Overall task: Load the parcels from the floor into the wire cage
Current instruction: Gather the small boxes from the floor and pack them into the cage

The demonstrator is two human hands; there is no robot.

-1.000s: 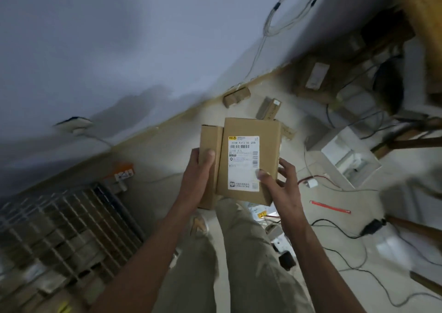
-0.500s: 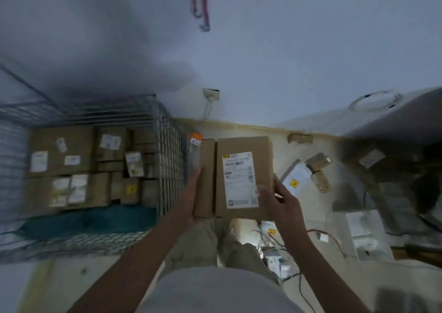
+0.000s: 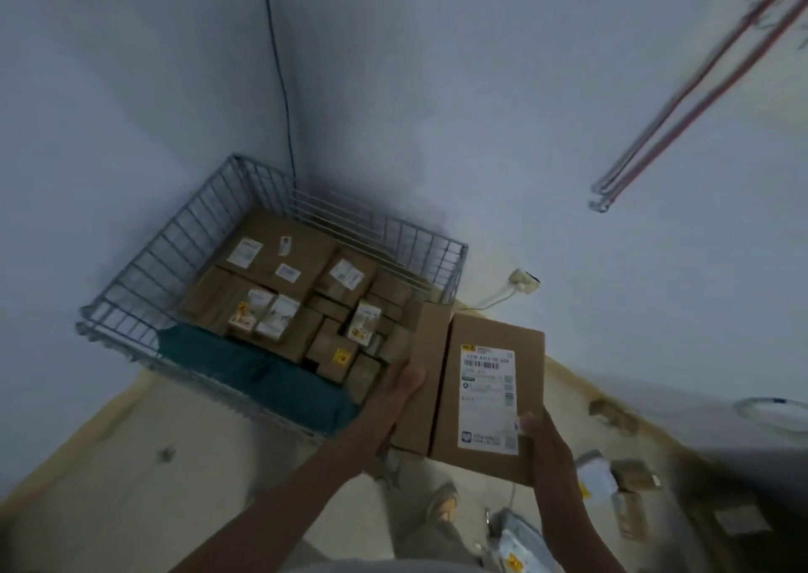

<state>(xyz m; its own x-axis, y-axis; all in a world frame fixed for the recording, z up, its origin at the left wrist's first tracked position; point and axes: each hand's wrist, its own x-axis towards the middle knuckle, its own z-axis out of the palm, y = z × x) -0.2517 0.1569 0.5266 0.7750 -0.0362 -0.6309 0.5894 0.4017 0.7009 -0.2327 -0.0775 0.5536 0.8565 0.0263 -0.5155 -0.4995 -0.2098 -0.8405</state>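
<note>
Now both hands, left hand [image 3: 400, 391] and right hand [image 3: 548, 445], fingers pressed on edges, are gripping two brown cardboard parcels [image 3: 481, 393] at four o'clock of the grey wire cage [image 3: 144, 275].

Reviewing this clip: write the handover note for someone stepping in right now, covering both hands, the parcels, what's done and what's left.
Left hand: gripping the narrow box on its left side.
Right hand: holding the labelled box at its lower right corner. The two boxes are carried side by side, near the wire cage but not yet over it.
Done: the cage, in the room corner, already holds many cardboard parcels on a teal liner.
Left: set these two in the cage, then fetch the loose parcels on the floor at the right.
</note>
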